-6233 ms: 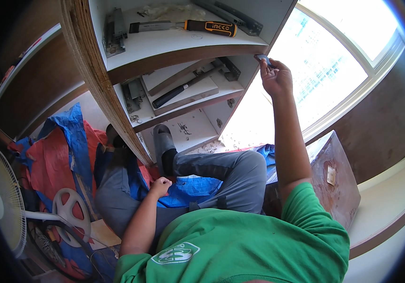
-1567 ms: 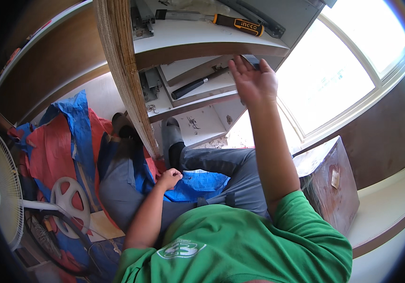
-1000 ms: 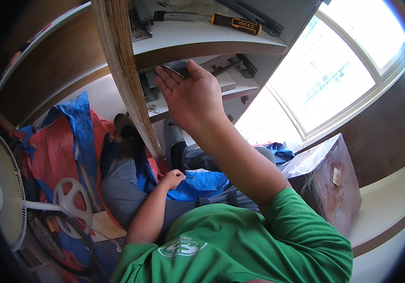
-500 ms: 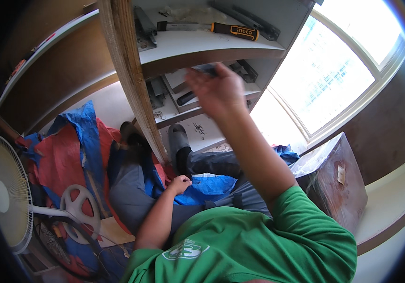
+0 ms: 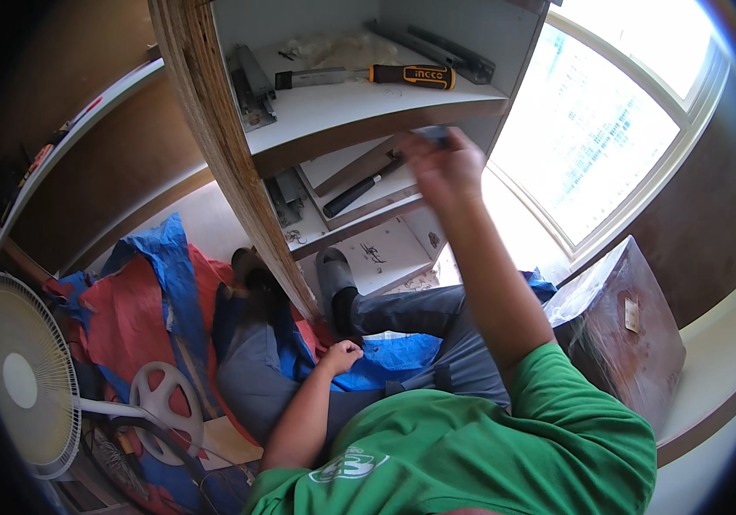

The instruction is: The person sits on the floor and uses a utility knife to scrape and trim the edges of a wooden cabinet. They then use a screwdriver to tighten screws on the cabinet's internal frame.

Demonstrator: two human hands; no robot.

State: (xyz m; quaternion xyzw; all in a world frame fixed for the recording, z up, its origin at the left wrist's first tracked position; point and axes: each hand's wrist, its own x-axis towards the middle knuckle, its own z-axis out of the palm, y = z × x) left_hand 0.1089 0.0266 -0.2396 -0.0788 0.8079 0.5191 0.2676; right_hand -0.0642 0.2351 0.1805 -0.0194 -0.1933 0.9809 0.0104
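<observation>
Right hand (image 5: 437,167) is raised to upper centre of frame, at the front edge of the white cabinet shelf (image 5: 368,112). It's motion-blurred; fingers look curled around a small dark object (image 5: 433,133) at the fingertips, but can't tell what the object is or how firm the grip is. It sits just under the shelf lip.

Left hand (image 5: 342,354) is low, centre frame, resting on the crumpled blue plastic tarp (image 5: 385,360) between the legs. Fingers loosely curled, nothing held.

Around it:
- On the top shelf: orange-and-black-handled screwdriver (image 5: 411,75) lying flat, with grey metal drawer slides (image 5: 252,81) to its left and more rails at the back right.
- Lower shelf (image 5: 359,202), just left of the right hand: black-handled tool (image 5: 355,190) lying diagonally, plus loose metal hardware at its left end.
- Raw-edged plywood side panel (image 5: 231,163) runs diagonally from top centre to mid frame, between the legs; it screens off the left part of the cabinet.
- Red tarp (image 5: 128,309) centre-left; white pedestal fan (image 5: 25,378) lower left.
- Brown plastic-wrapped box (image 5: 634,343) at right, under the bright window (image 5: 608,129).

The right forearm blocks part of the lower shelves.
</observation>
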